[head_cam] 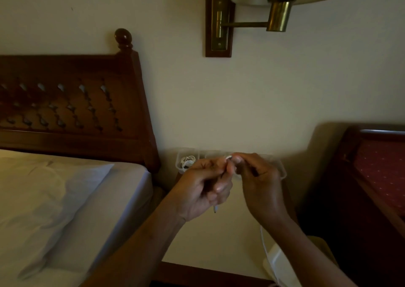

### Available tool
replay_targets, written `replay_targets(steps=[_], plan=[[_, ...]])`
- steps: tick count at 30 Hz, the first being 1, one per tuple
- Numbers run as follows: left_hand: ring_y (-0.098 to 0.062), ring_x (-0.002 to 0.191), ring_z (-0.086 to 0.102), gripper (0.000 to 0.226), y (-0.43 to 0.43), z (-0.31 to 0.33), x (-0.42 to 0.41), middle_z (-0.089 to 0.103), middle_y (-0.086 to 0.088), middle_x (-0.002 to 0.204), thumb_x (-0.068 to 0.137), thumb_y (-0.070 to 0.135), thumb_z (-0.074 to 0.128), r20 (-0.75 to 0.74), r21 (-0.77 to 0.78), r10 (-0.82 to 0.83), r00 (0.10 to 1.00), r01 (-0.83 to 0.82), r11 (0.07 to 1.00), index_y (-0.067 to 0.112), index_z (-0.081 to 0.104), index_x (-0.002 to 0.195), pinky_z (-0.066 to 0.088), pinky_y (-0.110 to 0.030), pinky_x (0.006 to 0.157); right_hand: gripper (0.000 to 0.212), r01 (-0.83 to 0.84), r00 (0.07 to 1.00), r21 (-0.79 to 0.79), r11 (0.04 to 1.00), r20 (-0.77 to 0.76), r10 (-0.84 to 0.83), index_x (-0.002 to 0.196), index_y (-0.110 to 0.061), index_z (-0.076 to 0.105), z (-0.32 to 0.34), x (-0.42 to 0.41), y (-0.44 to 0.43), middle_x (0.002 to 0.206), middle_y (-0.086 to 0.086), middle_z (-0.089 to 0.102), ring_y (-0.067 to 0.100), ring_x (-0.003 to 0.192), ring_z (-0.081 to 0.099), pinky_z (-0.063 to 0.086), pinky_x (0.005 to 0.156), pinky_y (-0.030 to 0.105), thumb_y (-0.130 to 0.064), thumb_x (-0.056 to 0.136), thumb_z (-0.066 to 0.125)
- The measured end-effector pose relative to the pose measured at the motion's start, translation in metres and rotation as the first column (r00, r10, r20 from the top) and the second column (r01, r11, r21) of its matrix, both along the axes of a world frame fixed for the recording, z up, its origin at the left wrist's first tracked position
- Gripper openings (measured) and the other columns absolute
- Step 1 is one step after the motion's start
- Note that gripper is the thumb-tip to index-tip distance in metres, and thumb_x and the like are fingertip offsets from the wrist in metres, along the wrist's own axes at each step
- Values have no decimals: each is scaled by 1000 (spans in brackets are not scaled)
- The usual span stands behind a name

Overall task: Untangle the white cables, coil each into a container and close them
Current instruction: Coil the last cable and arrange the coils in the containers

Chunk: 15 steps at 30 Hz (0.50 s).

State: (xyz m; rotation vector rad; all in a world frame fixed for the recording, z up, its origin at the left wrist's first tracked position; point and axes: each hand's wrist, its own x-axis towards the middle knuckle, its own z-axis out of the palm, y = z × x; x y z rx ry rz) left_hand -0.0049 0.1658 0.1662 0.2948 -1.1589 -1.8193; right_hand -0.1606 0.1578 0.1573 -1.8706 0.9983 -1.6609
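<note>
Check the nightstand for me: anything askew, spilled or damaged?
Nothing spilled or damaged. The one loose end: the white cable pinched by the left hand and right hand trails down toward the near edge of the nightstand. The far-left container holds a coiled cable, seemingly without a lid.

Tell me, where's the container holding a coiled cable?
Head view: the container sits at the back of the nightstand, against the wall, right of the headboard, just behind the left hand.
</note>
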Motion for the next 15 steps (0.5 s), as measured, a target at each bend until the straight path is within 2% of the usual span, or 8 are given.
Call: replay_targets(steps=[2,4,6,9,12,13,15], plan=[[-15,47,58,26,4,3,-7,67,-11,71,102,12,45,-111,3,79,991,-79,997,-2,68,99,49,-25,49,41,-65,998,43,997,-7,65,89,-30,69,-8,11,8,80,-12,69,3,79,67,53,73,22,9,96,59],[-23,63,70,28,5,6,-15,74,-19,88,101,10,47,-130,-12,184,974,-187,982,-1,72,100,60,-30,62,56,-64,994,43,997,-81,68,86,-32,62,-15,18,14,77,-14,62,-1,76,62,49,70,14,22,90,50],[-32,81,76,24,6,8,-20,74,-27,101,99,8,50,-68,-50,278,958,-282,958,-3,71,103,64,-35,72,50,-58,988,58,997,-143,66,94,-19,69,-17,19,16,86,-11,66,1,82,66,51,69,12,26,86,48],[-43,103,73,19,-1,11,-17,72,-31,113,102,2,49,15,-172,411,911,-403,899,-9,63,109,62,-42,87,30,-47,969,92,995,-239,68,86,-8,67,-17,13,19,72,-1,62,15,65,58,46,56,26,17,90,52],[-37,115,70,20,-12,16,-10,72,-24,120,106,-2,45,102,-352,547,831,-484,801,-11,60,114,57,-44,99,21,-80,929,190,979,-342,142,101,-15,70,-12,10,27,68,-4,61,17,59,57,47,55,30,-3,101,53],[-32,117,70,20,-15,18,-8,73,-20,121,107,-1,45,170,-439,610,774,-495,750,-10,61,115,56,-42,101,19,-83,908,213,974,-387,162,103,-19,70,-9,10,29,69,-5,62,16,59,58,49,56,32,-10,103,54],[-16,114,71,21,-20,20,-6,75,-5,119,108,5,46,335,-638,734,591,-431,638,0,66,114,57,-34,99,17,-55,849,200,978,-507,151,98,-22,70,0,8,31,70,-5,63,15,60,59,52,58,38,-21,103,54]])
